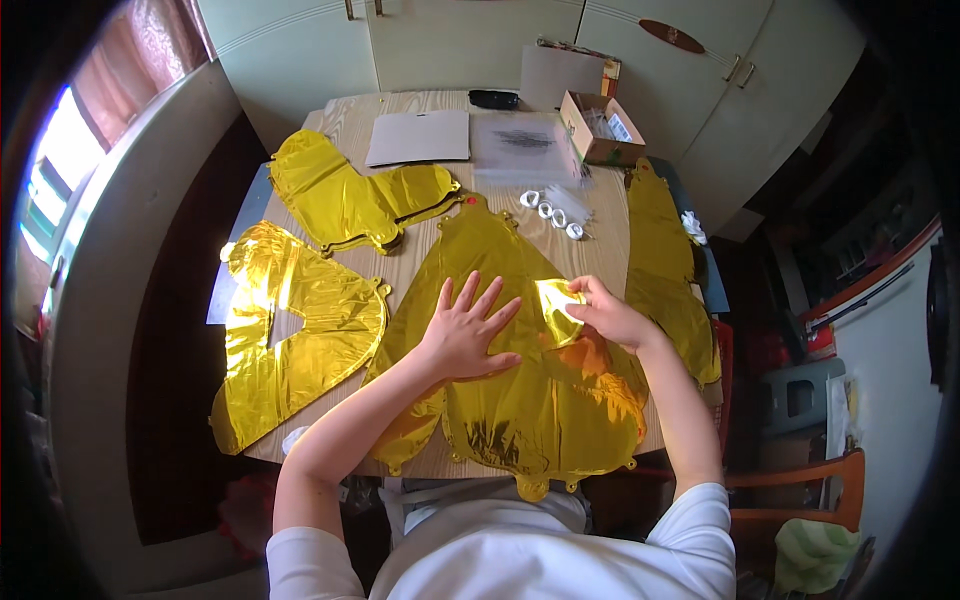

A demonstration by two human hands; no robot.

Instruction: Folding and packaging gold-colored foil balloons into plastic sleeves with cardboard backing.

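On the bench (605, 250), a large gold foil balloon (520, 405) is lying flat. Over its right half, a bright foil piece (557, 305) is being pinched between thumb and fingers of the right hand (612, 318), a narrow grip; flap or separate, can't be told. Risk, as judged: thin foil could be getting creased or torn if it's being pulled too hard. Edges could also be snagged if the sheet is being shifted, with the left balloon (262, 385) and right balloon (665, 275) lying close by. Left hand (463, 335): palm facing down, fingers being spread wide, nothing being gripped; pressure can't be told. Right forearm is being angled in from lower right.
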